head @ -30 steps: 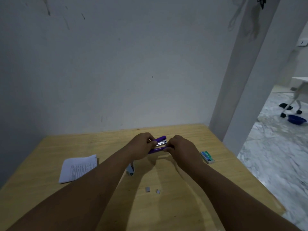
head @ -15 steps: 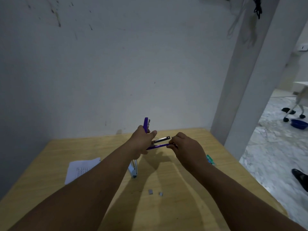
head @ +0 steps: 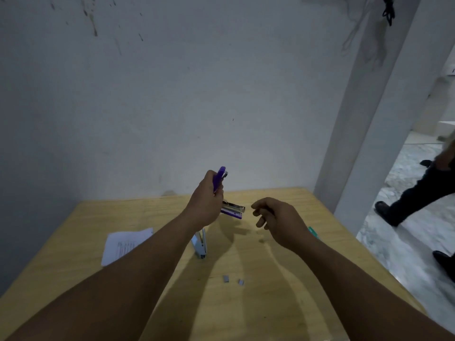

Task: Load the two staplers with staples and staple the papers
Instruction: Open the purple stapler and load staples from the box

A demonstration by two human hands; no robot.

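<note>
My left hand (head: 205, 203) grips a purple stapler (head: 233, 209) above the wooden table (head: 283, 303). Its lid is swung up past my fingers and its metal tray points right. My right hand (head: 275, 219) hovers just right of the tray, apart from it, with fingers loosely curled and nothing in them. A light blue stapler (head: 200, 244) lies on the table below my left wrist, partly hidden by my forearm. Folded papers (head: 123, 242) lie at the left. Two small staple strips (head: 232, 280) rest near the middle. A green staple box (head: 313, 231) peeks out behind my right wrist.
A grey wall stands right behind the table. A white pillar (head: 374, 119) rises at the table's right back corner. On the marble floor to the right, a person's dark trouser leg and shoes (head: 413, 195) are passing.
The purple stapler's lid was swung open upward. My right hand has let go of the stapler's tray and drawn slightly right. A person has walked into view at the right.
</note>
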